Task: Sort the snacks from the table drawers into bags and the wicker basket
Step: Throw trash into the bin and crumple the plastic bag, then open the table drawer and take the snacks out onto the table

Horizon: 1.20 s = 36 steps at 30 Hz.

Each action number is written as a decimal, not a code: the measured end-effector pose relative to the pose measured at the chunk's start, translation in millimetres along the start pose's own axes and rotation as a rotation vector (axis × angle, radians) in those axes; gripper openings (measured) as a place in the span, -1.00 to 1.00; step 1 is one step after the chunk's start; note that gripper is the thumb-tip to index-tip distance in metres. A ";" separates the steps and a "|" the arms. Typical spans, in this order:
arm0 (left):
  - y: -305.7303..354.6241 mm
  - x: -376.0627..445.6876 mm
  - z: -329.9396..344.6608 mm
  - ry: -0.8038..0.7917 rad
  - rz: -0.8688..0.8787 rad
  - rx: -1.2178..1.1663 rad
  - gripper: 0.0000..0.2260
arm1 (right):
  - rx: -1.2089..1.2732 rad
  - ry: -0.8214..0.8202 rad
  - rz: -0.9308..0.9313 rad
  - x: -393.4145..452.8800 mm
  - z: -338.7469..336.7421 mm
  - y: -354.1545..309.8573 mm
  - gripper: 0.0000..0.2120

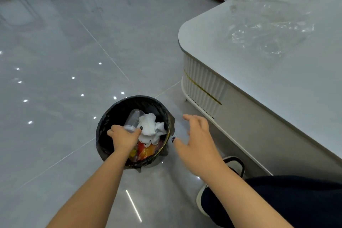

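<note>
Discarding: our left hand (124,136) gripped a clear cup (132,119) inside the black bin (103,122); we judged releasing low best.
Right fingers (190,117): spread wide, empty.
Bags (268,29): on the surface (277,98).

Left hand (123,136): grips a clear plastic cup (132,119) over a black bin (111,114).
Right hand (198,135): fingers spread, holding nothing, beside the bin.
Table (277,79): clear plastic bags (268,24) on top.
</note>
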<state>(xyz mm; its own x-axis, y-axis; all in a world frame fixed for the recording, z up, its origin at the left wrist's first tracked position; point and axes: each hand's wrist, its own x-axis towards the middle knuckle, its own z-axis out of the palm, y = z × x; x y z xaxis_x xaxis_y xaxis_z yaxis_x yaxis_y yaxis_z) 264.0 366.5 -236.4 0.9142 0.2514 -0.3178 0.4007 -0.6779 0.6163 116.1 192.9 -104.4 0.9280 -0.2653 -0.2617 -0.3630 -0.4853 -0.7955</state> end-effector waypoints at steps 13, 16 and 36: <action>1.4 23.6 22.3 -0.257 -0.053 0.318 -0.30 | -0.069 -0.074 0.101 9.5 -7.9 7.8 -0.45; 13.3 11.0 17.0 -0.271 0.041 0.278 -0.35 | -0.069 -0.049 0.086 5.9 -10.5 4.7 -0.44; 221.6 -215.3 -54.8 -0.506 0.817 -0.098 -0.36 | -0.316 0.469 -0.040 -134.1 -210.1 -22.3 -0.48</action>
<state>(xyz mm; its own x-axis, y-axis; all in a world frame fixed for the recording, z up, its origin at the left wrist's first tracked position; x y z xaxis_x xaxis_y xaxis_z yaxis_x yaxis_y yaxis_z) 159.3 200.0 8.1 0.7879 -0.6153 -0.0233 -0.3229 -0.4451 0.8352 -17.9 64.3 63.2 0.8309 -0.5485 0.0939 -0.4028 -0.7092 -0.5786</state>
